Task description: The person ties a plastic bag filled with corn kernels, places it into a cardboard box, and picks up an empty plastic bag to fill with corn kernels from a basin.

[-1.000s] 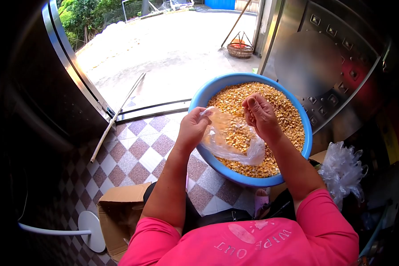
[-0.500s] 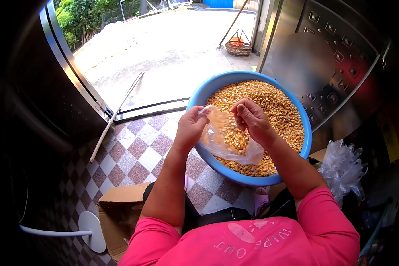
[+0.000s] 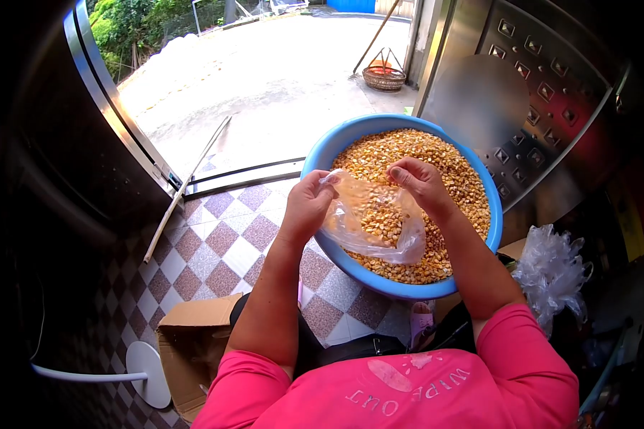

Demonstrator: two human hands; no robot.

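In the head view, my left hand (image 3: 310, 205) pinches the rim of a clear plastic bag (image 3: 401, 250) above the near-left part of a large blue tub (image 3: 325, 151). The tub holds a heap of yellow corn kernels (image 3: 458, 179). Kernels show in or through the thin bag; I cannot tell which. My right hand (image 3: 423, 187) is over the corn, beside the bag's right side, thumb and fingers pressed together. Whatever sits between those fingertips, if anything, is too small to make out.
To the right lies a bunch of clear plastic bags (image 3: 551, 272). An open cardboard box (image 3: 186, 336) and a white round base (image 3: 149, 375) are at lower left. A pole (image 3: 186, 189) crosses the doorway sill. Outside stands a woven basket (image 3: 385, 77). A metal door (image 3: 537, 107) borders the tub.
My right hand has shifted slightly right and its fingers have straightened into a pinch, away from the bag's middle. The bag's right side looks more spread. My left hand stays in place.
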